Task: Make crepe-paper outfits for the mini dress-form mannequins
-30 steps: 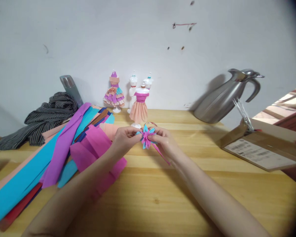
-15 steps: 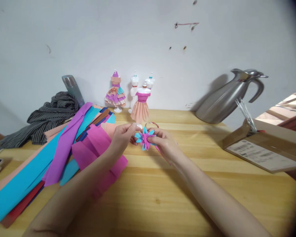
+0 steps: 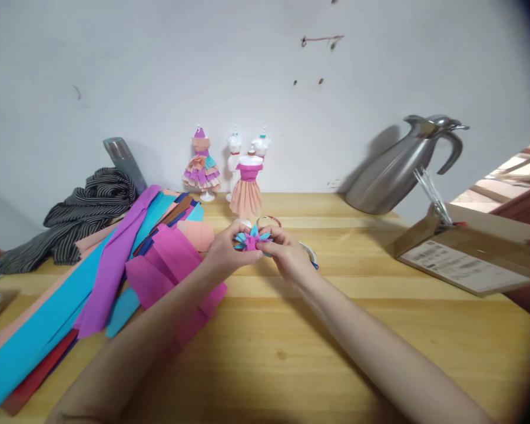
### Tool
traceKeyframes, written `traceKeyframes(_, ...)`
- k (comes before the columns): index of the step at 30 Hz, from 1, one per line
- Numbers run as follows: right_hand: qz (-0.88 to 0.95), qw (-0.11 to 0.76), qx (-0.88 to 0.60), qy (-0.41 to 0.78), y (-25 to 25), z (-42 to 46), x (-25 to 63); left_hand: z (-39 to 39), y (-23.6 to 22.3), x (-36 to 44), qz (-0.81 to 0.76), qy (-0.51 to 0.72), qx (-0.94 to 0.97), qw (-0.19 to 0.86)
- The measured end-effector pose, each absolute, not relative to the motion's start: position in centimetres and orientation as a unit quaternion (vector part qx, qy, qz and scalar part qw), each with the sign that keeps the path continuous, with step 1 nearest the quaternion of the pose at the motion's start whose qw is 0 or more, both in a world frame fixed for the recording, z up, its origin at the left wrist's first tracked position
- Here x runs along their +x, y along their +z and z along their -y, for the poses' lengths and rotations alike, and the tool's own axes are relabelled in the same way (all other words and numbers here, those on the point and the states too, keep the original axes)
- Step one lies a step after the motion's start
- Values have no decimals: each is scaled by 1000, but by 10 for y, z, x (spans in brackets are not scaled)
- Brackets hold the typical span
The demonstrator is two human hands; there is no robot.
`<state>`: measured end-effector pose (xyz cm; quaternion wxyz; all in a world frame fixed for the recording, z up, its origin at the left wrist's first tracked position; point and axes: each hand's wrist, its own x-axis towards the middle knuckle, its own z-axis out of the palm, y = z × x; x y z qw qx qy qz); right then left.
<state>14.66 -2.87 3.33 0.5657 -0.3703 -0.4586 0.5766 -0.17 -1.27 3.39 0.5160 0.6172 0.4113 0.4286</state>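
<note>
Between my hands is a small paper flower with blue outer petals and a pink centre, raised over the wooden table. My left hand pinches its left side, thumb in front. On its right side my right hand grips it, thumb pressed near the pink centre. Just behind the fingers lies a ring-shaped roll, partly hidden. A round pale tool with a blue end rests beyond my right wrist. The mini dress form in a pink and peach paper dress stands behind the hands.
Coloured crepe paper strips cover the left side, beside a striped cloth and a flask. More dress forms stand by the wall. To the right are a steel jug and a cardboard box.
My left hand has moved onto the flower, its thumb now at the front. The flower has tipped, so its face shows flatter. The view has shifted slightly.
</note>
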Motion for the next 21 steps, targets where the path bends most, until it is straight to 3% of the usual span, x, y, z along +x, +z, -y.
traceKeyframes(12,444,486,-351,665,41,30,153,20,47,-2,-421,469,575,521)
traceKeyframes(21,681,442,-464,353,35,29,152,18,42,-1,-450,466,644,408)
